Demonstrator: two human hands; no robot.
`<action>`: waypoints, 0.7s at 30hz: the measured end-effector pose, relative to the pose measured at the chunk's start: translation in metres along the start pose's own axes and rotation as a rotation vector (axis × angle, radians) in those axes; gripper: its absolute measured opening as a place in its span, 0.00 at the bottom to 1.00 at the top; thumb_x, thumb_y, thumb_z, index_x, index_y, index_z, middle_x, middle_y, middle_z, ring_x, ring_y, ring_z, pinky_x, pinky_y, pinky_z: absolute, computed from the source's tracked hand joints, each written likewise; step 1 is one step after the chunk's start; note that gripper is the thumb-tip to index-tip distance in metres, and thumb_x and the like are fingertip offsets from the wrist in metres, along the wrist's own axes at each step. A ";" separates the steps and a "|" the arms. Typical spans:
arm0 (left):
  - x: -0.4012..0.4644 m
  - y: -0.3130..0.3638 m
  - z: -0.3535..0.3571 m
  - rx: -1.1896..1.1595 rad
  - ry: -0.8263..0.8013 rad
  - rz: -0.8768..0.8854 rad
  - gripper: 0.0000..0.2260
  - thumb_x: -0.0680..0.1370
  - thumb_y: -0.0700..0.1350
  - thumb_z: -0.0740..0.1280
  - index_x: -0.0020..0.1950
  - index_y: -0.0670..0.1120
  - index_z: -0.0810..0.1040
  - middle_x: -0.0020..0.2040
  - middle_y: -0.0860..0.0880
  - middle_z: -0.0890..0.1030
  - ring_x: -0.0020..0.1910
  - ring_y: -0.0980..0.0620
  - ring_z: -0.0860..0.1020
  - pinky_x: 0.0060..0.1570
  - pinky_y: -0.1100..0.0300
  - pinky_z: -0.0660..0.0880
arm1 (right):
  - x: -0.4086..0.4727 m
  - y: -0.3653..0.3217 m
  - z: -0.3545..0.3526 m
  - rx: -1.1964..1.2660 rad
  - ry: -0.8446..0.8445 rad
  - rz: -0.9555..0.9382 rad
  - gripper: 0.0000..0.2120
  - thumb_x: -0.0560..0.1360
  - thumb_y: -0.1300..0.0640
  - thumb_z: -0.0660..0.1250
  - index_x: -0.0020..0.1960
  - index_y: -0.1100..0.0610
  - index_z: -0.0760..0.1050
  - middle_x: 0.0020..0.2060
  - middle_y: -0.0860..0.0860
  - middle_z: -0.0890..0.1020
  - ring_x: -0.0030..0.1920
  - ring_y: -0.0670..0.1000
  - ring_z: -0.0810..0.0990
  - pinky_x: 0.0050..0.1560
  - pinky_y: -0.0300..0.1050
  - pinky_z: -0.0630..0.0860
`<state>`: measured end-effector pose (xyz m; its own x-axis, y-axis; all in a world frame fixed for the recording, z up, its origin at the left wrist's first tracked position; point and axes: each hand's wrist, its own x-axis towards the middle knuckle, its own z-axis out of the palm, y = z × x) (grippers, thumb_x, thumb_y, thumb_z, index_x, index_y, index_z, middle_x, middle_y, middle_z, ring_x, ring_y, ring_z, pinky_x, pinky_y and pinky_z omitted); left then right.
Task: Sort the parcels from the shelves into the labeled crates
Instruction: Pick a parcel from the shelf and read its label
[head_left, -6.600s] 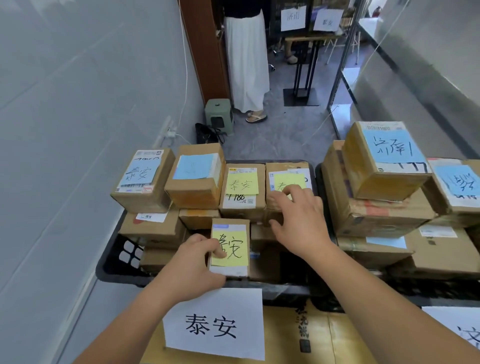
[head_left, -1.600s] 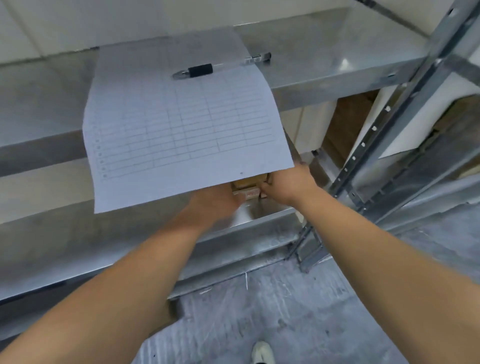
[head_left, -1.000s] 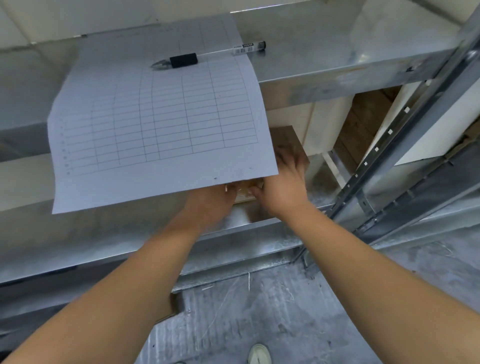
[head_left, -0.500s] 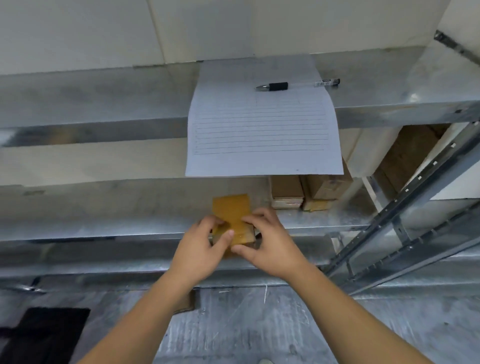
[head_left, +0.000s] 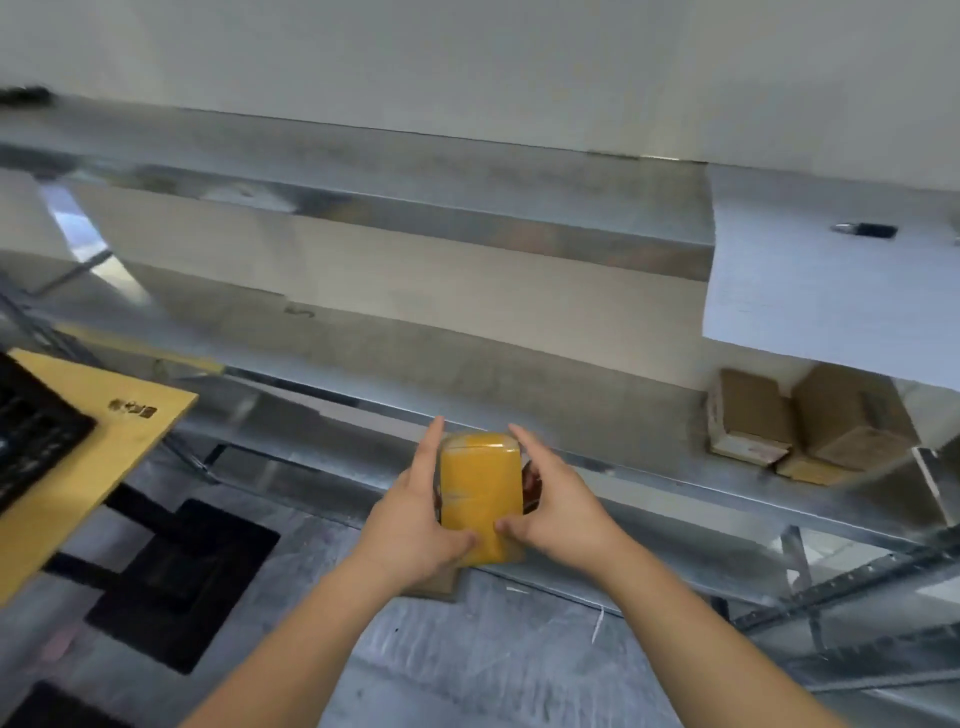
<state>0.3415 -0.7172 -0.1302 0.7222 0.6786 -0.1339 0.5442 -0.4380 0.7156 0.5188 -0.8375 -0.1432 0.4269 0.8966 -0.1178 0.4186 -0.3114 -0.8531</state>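
A small parcel (head_left: 480, 493) wrapped in glossy yellow tape is held in front of the metal shelf (head_left: 597, 384), between both hands. My left hand (head_left: 415, 514) clasps its left side and near corner. My right hand (head_left: 558, 506) clasps its right side, thumb on the near edge. No label shows on the face turned to me. Three small brown cardboard parcels (head_left: 800, 421) remain on the shelf at the right. The corner of a black crate (head_left: 28, 421) on a yellow cardboard sheet (head_left: 78, 457) shows at the far left.
A white form sheet (head_left: 831, 291) hangs over the upper shelf edge at the right, with a pen (head_left: 865, 229) lying on it. Shelf uprights (head_left: 800, 566) stand at the lower right. Dark patches (head_left: 171, 577) lie on the grey floor at the lower left.
The view has swung left, so the sheet and shelf parcels now sit at the right and the crate corner appears. Both hands keep hold of the yellow parcel, now clear of the shelf.
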 end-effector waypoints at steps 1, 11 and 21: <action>-0.008 -0.010 -0.012 -0.005 0.006 0.000 0.59 0.63 0.53 0.81 0.73 0.77 0.37 0.46 0.50 0.76 0.41 0.49 0.80 0.34 0.57 0.73 | 0.002 -0.011 0.013 -0.009 -0.021 -0.025 0.52 0.64 0.56 0.82 0.77 0.34 0.58 0.53 0.47 0.77 0.48 0.39 0.78 0.46 0.30 0.73; -0.104 -0.111 -0.113 -0.019 0.199 0.012 0.18 0.73 0.72 0.62 0.51 0.63 0.62 0.39 0.58 0.76 0.36 0.58 0.75 0.35 0.58 0.71 | 0.006 -0.112 0.149 0.163 -0.086 -0.187 0.15 0.77 0.38 0.70 0.44 0.46 0.69 0.45 0.44 0.76 0.50 0.52 0.75 0.51 0.55 0.79; -0.200 -0.189 -0.197 -0.196 0.396 -0.157 0.40 0.71 0.51 0.75 0.72 0.74 0.56 0.50 0.62 0.81 0.43 0.63 0.83 0.37 0.68 0.78 | 0.003 -0.195 0.258 0.115 -0.299 -0.230 0.50 0.66 0.56 0.83 0.75 0.29 0.58 0.54 0.48 0.78 0.56 0.46 0.79 0.58 0.43 0.79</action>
<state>0.0101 -0.6533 -0.1038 0.3983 0.9172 -0.0068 0.5156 -0.2177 0.8287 0.2315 -0.6931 -0.1077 0.0729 0.9963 -0.0453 0.3758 -0.0695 -0.9241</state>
